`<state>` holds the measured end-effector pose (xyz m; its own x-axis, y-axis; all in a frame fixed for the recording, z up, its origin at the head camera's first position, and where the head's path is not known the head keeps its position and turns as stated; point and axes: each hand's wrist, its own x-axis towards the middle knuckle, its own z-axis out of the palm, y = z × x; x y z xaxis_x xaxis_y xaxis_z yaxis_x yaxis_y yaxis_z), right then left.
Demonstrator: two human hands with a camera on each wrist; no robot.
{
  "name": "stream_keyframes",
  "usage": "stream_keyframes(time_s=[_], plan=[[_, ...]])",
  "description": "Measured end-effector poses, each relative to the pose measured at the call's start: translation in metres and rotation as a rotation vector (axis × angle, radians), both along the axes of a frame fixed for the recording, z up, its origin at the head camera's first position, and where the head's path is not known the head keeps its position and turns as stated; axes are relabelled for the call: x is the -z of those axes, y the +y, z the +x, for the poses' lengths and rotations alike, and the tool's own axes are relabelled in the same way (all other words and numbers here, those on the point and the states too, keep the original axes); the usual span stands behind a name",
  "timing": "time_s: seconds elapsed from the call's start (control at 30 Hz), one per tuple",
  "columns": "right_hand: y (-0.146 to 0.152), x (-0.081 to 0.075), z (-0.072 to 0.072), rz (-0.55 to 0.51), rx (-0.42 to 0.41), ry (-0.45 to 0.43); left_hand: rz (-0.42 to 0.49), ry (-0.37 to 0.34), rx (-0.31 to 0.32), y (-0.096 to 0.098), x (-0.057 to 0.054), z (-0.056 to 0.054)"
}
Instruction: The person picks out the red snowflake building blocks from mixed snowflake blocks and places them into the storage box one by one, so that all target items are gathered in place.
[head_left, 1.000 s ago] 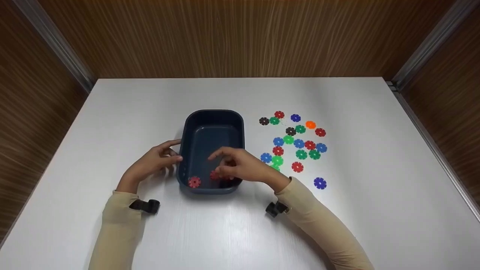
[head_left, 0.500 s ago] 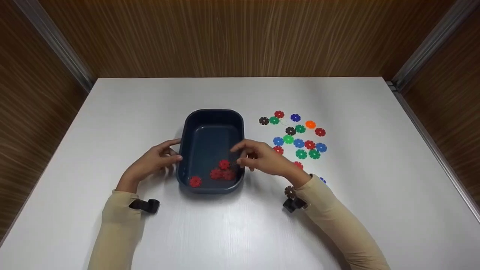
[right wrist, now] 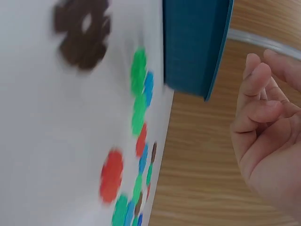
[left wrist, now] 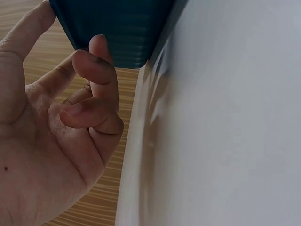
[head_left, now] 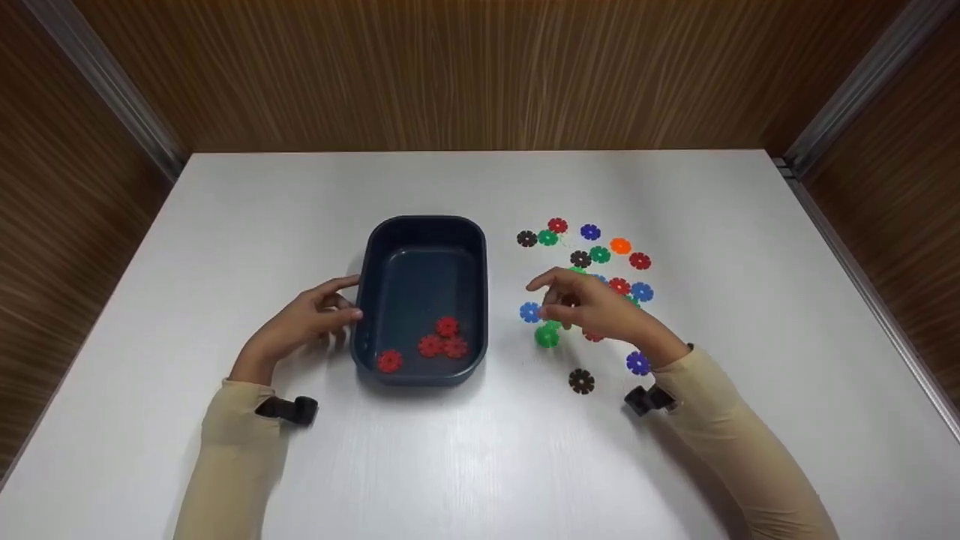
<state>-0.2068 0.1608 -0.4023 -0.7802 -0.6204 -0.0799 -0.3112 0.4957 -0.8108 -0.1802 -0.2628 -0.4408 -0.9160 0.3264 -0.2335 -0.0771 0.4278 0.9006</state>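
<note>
A dark blue bin point(head_left: 431, 289) stands on the white table with several red notched discs point(head_left: 388, 361) lying in its near end. My left hand point(head_left: 304, 322) touches the bin's left outer wall with thumb and index fingertips, the other fingers loosely bent. To the right of the bin, my right hand point(head_left: 596, 304) hovers above scattered discs, fingers loosely bent and nothing held. In the right wrist view, that hand point(right wrist: 273, 127) is bare. Part of the disc group is hidden beneath it, while a blue disc point(head_left: 530, 312) and a green disc point(head_left: 547, 336) show beside its fingertips.
A black disc point(head_left: 581, 381) lies nearest the front, with a purple disc point(head_left: 638, 363) close to the right wrist. More discs lie behind the right hand, including an orange disc point(head_left: 620, 246). Wood-grain panels point(head_left: 480, 75) enclose the table's back and sides.
My right hand has moved right, out of the bin and over the loose discs, uncovering red discs inside the bin and the black disc on the table. The left hand stays at the bin.
</note>
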Motion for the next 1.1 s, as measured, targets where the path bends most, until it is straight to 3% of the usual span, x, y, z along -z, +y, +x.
stream_keyframes(time_s=[0.2, 0.53, 1.1], plan=[[0.025, 0.003, -0.001, 0.084, 0.034, 0.031, -0.004, -0.002, -0.001, 0.000, -0.001, 0.002], [0.052, 0.016, -0.005, 0.178, 0.024, -0.008, 0.008, -0.007, -0.008, -0.001, 0.000, 0.004], [0.068, 0.025, -0.004, 0.409, 0.032, 0.029, 0.001, -0.006, -0.005, 0.002, -0.003, 0.005]])
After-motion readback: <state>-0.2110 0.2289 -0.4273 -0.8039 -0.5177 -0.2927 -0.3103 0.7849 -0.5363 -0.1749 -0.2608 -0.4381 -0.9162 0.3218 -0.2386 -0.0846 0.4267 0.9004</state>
